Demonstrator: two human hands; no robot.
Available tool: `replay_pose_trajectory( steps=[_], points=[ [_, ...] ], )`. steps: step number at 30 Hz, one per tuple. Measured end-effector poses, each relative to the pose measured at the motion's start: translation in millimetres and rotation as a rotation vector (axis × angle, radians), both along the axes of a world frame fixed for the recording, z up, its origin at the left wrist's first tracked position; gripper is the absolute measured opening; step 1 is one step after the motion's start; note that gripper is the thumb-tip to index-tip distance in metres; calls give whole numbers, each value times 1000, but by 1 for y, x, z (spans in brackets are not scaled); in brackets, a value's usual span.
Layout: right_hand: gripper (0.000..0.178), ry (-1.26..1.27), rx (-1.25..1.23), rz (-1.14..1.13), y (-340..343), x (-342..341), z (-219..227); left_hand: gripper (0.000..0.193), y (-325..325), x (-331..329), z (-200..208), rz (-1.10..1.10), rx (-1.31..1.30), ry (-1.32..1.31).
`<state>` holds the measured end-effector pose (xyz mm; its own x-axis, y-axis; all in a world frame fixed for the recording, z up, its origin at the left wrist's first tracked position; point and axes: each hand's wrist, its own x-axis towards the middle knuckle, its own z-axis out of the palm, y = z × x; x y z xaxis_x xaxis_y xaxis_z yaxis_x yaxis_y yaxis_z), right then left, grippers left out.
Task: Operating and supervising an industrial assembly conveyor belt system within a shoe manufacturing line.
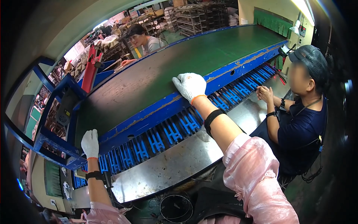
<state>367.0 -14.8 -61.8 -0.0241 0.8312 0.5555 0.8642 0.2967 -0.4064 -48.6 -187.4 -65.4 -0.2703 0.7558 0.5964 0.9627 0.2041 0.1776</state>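
A long green conveyor belt (pixel 179 71) runs across in front of me inside a blue frame with worn, chipped paint. My left hand (pixel 90 143), in a white knitted glove with an orange cuff, lies at the left end of the frame's near edge, fingers stretched out and nothing held. Further right, my right hand (pixel 190 87), gloved the same way, rests on the near blue rail (pixel 149 114) beside the belt, its fingers bent over the rail's top. Dark straps circle both of my wrists. No loose workpiece shows at either hand.
Rows of blue slotted racks (pixel 172 132) sit under the rail, above a metal shelf (pixel 167 168). A capped co-worker (pixel 304 112) stands close on my right, hands together. Another person (pixel 145 43) is across the belt. A blue tubular frame (pixel 46 108) rises at left.
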Motion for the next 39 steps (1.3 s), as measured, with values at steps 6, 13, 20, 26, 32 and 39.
replay_pose_trajectory(
  steps=[6, 13, 20, 26, 32, 39],
  points=[
    [34, -1, -20, -11, -1, -2, 1, 33, -3, -2, -2, 4, 32, 43],
    [32, -5, -8, -2, 3, 0, -5, 30, 0, -2, -4, -27, 44, 140],
    [33, 21, 76, 29, 3, -4, -5, 28, -3, -10, -2, -36, 18, 71],
    [33, 22, 23, 23, 6, 7, -2, 35, 6, 9, -1, -9, 35, -13],
    [30, 55, 74, 54, 7, -5, -10, 33, -1, -10, -8, -1, 60, 127],
    [52, 1667, -247, 441, 30, 19, 27, 28, 1, 3, -1, -13, 120, 130]
  ],
)
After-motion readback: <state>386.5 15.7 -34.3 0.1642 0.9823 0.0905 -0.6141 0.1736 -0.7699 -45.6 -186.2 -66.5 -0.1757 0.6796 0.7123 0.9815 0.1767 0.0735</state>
